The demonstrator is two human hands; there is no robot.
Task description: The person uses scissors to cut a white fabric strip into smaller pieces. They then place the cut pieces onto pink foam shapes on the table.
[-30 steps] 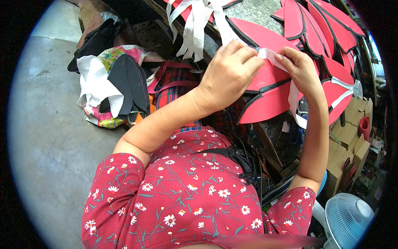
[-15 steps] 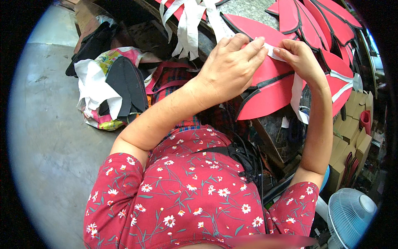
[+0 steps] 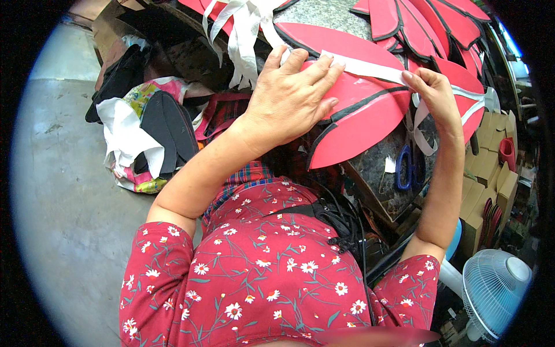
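A red shoe-upper-like piece [image 3: 370, 130] with black edging lies at the table's near edge, in front of me. Along its upper half a white strip of tape [image 3: 370, 69] runs between my two hands. My left hand [image 3: 292, 95] rests over the piece's left end, fingers stretched and spread, their tips touching the left part of the strip. At the other end, my right hand [image 3: 432, 92] pinches the tape between thumb and fingers. The rest of the strip [image 3: 425, 141] dangles below that hand.
More white strips [image 3: 245, 43] hang at the table's left edge. Red pieces [image 3: 416, 26] overlap at the far right. Blue-handled scissors [image 3: 403, 168] lie near the table's front. A bag [image 3: 139, 136] with black pieces stands left, cardboard boxes [image 3: 483, 168] and a fan [image 3: 494, 289] right.
My hands have drawn apart: the left moved left, the right slightly right and down. A longer stretch of white tape now shows between them. The blue scissor handles have come into clearer view.
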